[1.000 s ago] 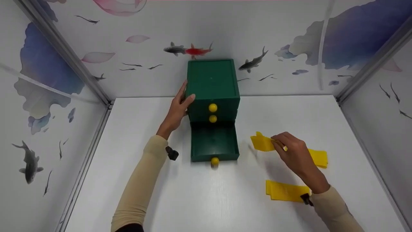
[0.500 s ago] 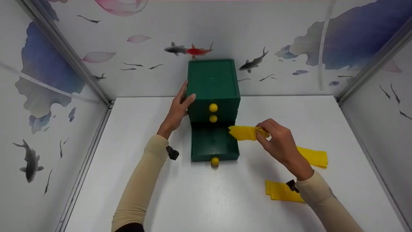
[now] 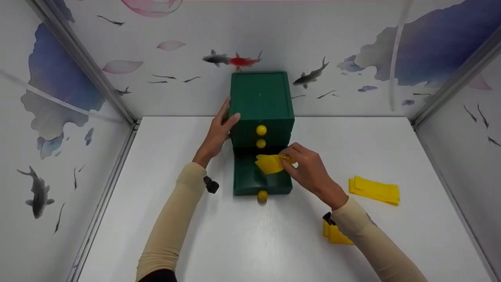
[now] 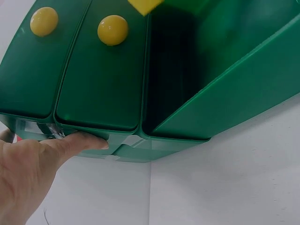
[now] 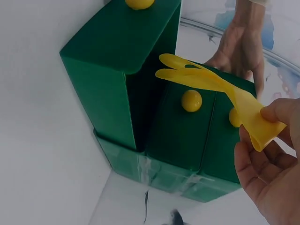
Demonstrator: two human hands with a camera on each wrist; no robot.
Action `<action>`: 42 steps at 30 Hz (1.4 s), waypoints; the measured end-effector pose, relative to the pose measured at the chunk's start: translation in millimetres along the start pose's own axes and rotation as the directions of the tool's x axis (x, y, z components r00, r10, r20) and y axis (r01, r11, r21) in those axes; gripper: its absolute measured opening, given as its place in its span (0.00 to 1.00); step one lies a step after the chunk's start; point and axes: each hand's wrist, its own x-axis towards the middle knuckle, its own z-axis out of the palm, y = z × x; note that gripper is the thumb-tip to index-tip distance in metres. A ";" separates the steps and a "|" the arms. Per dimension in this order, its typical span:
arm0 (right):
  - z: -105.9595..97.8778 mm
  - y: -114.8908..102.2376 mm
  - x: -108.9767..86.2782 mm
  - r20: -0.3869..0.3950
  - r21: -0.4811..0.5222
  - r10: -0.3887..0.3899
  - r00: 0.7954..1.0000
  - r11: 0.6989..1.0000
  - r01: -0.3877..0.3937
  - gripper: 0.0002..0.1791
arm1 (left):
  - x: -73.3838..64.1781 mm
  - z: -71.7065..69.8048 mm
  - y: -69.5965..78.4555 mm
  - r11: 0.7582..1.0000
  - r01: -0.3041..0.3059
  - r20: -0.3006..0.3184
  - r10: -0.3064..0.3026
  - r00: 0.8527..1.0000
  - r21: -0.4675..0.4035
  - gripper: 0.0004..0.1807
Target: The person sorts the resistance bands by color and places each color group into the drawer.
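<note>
A green drawer cabinet (image 3: 260, 96) with yellow ball knobs stands against the back wall. Its bottom drawer (image 3: 243, 184) is pulled out, while the two upper ones are closed. Straight fingers of my left hand (image 3: 214, 137) rest along the cabinet's left side, the thumb at its front edge. Over the open drawer, my right hand (image 3: 309, 168) pinches one end of a folded, flexible yellow strip (image 3: 269, 163). The strip's free end points left, with its loose layers parted in the right wrist view. It hangs above the drawer floor.
Another folded yellow strip (image 3: 373, 190) lies on the white table (image 3: 242, 243) to the right. A further yellow strip (image 3: 337, 234) lies nearer, partly hidden under my right forearm. Printed white walls enclose the table at the back and sides.
My right hand has carried the pinched yellow strip leftward from the table's right side to above the open drawer. My left hand has stayed on the cabinet's side.
</note>
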 end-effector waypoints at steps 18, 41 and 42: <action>63.6 -4.2 25.8 0.047 0.093 0.086 0.995 0.992 -0.090 0.08 | -1.1 1.7 2.7 1.000 0.008 -0.015 -0.008 1.000 0.000 0.42; 92.2 41.3 17.3 0.116 0.152 0.487 0.866 0.853 -0.500 0.10 | -0.2 -0.3 -1.0 0.999 -0.028 0.015 0.028 0.999 -0.026 0.41; 92.6 41.6 17.8 0.114 0.155 0.496 0.861 0.847 -0.509 0.10 | -0.1 -0.4 -1.0 0.999 -0.027 0.015 0.027 1.000 -0.026 0.41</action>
